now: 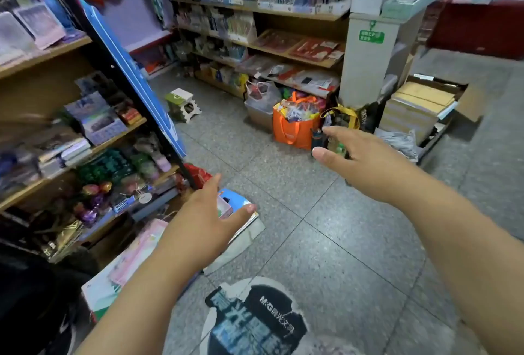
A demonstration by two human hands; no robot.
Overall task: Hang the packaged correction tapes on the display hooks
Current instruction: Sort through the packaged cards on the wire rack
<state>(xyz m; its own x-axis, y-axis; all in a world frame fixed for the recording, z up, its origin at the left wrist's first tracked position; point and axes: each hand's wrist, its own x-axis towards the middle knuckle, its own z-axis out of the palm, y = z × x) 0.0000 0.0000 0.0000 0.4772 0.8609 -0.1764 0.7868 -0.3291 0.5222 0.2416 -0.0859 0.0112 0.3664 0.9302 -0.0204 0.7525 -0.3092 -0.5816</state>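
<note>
Both hands are held out with fingers loosely spread, nothing gripped. The left hand [204, 221] is stretched over packaged items [238, 207] lying on the floor [340, 227]; the right hand [354, 156] is held toward an orange bag [289, 130].

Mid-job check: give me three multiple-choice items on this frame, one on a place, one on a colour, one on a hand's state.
1. Where does the small folding stool stand?
A. on the floor by the blue panel
B. on a shelf
C. inside a carton

2. What colour is the big tote bag on the floor?
A. green
B. orange
C. white

3. How is the right hand?
A. gripping a package
B. closed in a fist
C. open and holding nothing

Answers: 1 A, its feet sit on the floor tiles; 2 B, its body and handles are orange; 3 C, its fingers are spread in the air with nothing between them.
</note>
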